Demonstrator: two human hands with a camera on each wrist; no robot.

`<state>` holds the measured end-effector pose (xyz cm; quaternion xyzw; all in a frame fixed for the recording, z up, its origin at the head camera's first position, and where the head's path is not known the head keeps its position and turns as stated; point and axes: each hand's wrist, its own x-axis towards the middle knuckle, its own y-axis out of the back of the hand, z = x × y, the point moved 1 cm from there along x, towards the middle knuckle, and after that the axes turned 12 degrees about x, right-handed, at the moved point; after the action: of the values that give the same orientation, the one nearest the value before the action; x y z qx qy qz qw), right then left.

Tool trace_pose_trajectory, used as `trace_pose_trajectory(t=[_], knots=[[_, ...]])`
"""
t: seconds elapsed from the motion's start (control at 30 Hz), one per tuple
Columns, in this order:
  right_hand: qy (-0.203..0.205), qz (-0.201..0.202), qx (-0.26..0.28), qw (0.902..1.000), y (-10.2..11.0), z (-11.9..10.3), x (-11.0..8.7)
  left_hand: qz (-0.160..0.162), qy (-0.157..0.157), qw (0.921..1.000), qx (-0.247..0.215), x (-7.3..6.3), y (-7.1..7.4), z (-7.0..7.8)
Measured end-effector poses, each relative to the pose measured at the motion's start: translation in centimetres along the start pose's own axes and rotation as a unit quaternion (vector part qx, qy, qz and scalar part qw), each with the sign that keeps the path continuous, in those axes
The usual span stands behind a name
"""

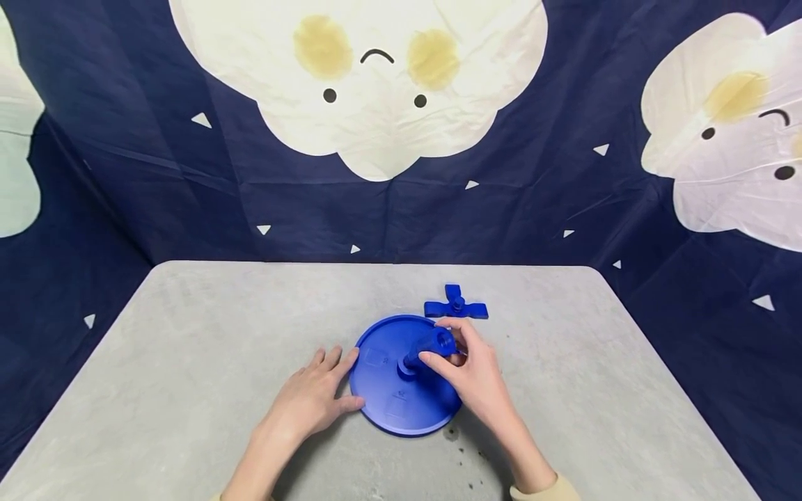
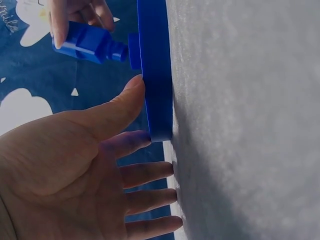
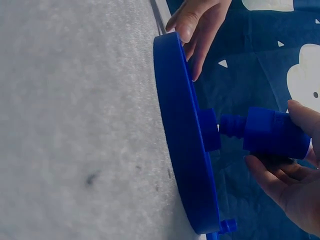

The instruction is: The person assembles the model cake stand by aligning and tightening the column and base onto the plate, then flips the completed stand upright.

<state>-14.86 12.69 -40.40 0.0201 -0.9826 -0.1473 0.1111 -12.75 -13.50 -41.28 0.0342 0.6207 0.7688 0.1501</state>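
A round blue base [image 1: 379, 381] with a raised edge lies flat on the table. My left hand [image 1: 307, 400] rests beside it, thumb and index fingertip touching its rim, the other fingers spread towards the tabletop. Between the thumb and fingers of my right hand [image 1: 477, 370], a short blue post [image 3: 272, 131] is held tilted over the middle of the base. Its narrow ridged end [image 3: 233, 126] points at the raised socket [image 3: 210, 130] in the centre, with a small gap showing in the right wrist view. The post's wide hollow end faces up and right.
Just behind the base lies a blue three-armed piece [image 1: 456, 308] with a peg standing at its centre. The grey table [image 1: 188, 334] has dark spots near its front. Dark blue cloth [image 1: 301, 209] with cloud prints hangs around the back and sides.
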Motion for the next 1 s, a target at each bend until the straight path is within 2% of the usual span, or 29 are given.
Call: trace_pose_trajectory(t=[0.33,0.43,0.63,0.87,1.0], knots=[[0.042,-0.038,-0.032,0.9979,-0.7,0.5,-0.3,0.0,0.003,1.0,-0.004,0.0,-0.1,0.2],[0.049,-0.048,-0.024,0.9974,-0.9,0.5,-0.2,0.001,0.005,1.0,-0.005,0.0,-0.1,0.1],[0.038,-0.064,-0.013,0.9971,-1.0,0.3,-0.3,0.003,0.002,1.0,-0.003,0.0,0.2,0.1],[0.018,-0.117,-0.055,0.9914,-0.9,0.3,-0.6,0.007,0.0,1.0,-0.001,0.0,0.0,0.1],[0.013,-0.131,-0.058,0.9897,-1.1,0.5,-0.5,0.008,0.002,1.0,0.001,0.0,0.0,0.1]])
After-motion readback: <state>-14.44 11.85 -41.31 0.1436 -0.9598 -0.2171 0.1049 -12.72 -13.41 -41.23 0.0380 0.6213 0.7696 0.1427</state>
